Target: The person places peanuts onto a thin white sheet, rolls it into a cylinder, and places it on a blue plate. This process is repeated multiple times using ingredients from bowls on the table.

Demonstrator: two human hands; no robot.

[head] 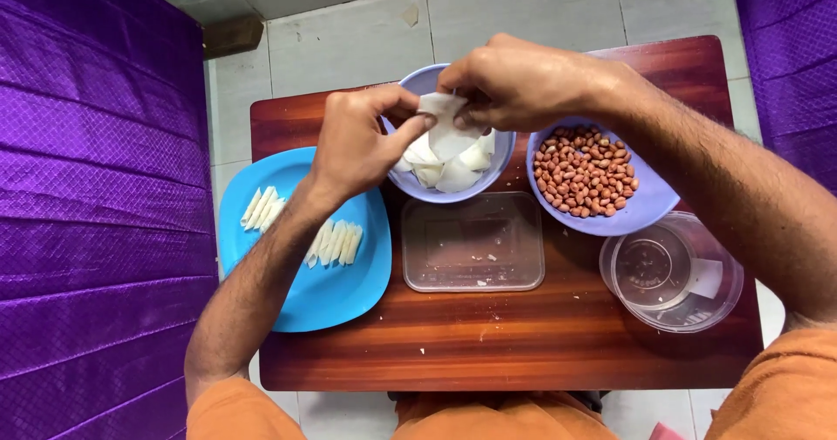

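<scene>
Head view shows you a small reddish wooden desk (488,344) on a pale tiled floor (349,30), with purple quilted cloth (96,187) hanging at both sides. On the desk stand two lilac bowls: the one at the far middle (501,165) holds thin white dough squares (453,165), too overlapped to count, and the one to its right (645,204) holds a heap of red-brown peanuts (584,171). Nearer you, between them, lies one clear rectangular container (473,241), with only a few crumbs in it. At the right edge sits one clear round tub (676,274) with a small white label patch on its side. At the left lies one blue plate (327,296) carrying pale rolled sticks (334,242) in two groups, about four in the far one, about four visible in the near one, partly hidden by your forearm.

Both your hands are above the far bowl. Your left hand (357,139) is curled, thumb and fingertips pinched on the left edge of one white dough square (443,113). Your right hand (519,82) is curled too, its fingertips pinching the same square from the right, so the piece hangs held between both hands, just over the bowl's pile.
</scene>
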